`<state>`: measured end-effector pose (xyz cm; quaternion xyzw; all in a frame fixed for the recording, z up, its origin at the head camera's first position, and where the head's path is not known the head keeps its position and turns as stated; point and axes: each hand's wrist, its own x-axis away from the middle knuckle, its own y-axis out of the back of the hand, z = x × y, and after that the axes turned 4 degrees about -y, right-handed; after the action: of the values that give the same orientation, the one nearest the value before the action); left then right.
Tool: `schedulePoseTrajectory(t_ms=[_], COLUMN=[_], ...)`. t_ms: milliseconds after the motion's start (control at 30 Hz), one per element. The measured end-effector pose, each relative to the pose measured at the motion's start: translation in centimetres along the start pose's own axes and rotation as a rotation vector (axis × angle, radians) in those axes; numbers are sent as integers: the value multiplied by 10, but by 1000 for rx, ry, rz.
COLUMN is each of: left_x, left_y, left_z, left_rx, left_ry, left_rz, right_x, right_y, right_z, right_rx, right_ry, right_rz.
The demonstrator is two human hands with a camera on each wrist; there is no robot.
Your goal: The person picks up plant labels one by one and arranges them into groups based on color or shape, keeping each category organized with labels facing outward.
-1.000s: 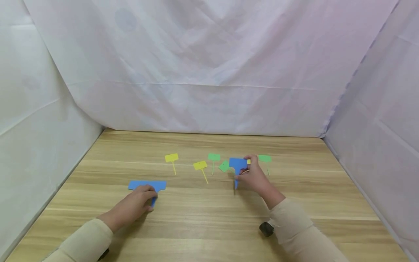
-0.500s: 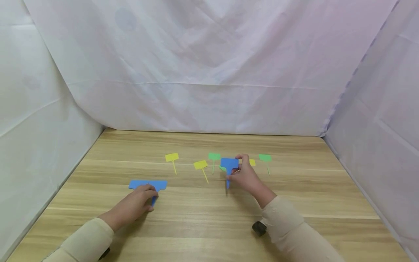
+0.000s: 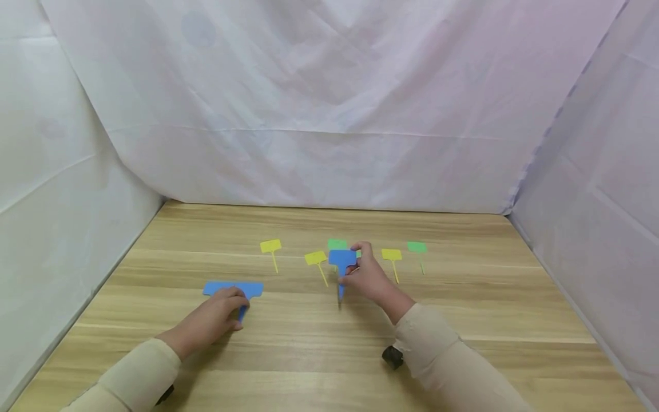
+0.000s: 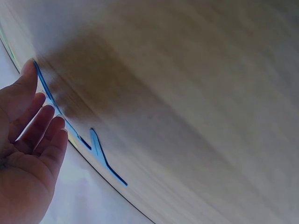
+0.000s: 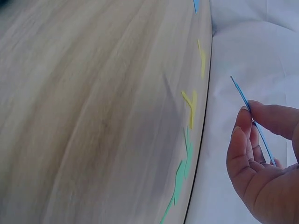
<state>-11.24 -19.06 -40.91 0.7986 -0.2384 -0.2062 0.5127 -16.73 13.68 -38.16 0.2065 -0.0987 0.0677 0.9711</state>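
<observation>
Thumb and fingers of my right hand (image 3: 368, 279) pinch a blue T-shaped plant label (image 3: 342, 257), held up off the wood with its pointed stem downward. From the side, in the right wrist view, this label (image 5: 261, 135) shows as a thin edge. At the left, my left hand (image 3: 208, 321) bends over more blue on the table, thumb and fingers at the stem of a blue plant label (image 3: 252, 290). That blue top is wide; whether one or two labels lie there I cannot tell, as the hand covers part. The left wrist view shows the label (image 4: 99, 154) beside the fingers.
Yellow labels (image 3: 270, 246) and green labels (image 3: 417, 247) lie scattered behind the hands on the wooden table (image 3: 309, 355). One green label is mostly hidden behind the right hand and its blue label. White cloth (image 3: 329, 166) hangs at the back and both sides.
My right hand has carried its blue label leftward, uncovering a yellow label and passing in front of the green ones. The left hand stays in place.
</observation>
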Motion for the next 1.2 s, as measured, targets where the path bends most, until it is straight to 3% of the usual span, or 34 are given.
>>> schedulePoseTrajectory(t_ms=[233, 1200], left_x=[-2, -1], left_y=[-1, -2], left_z=[0, 2], left_rx=[-9, -8], left_ry=[-6, -7], left_rz=[4, -13], right_x=[-1, -8], right_y=[-13, -68], right_z=[2, 18], right_rx=[51, 87], right_ry=[8, 33], right_rz=[28, 133])
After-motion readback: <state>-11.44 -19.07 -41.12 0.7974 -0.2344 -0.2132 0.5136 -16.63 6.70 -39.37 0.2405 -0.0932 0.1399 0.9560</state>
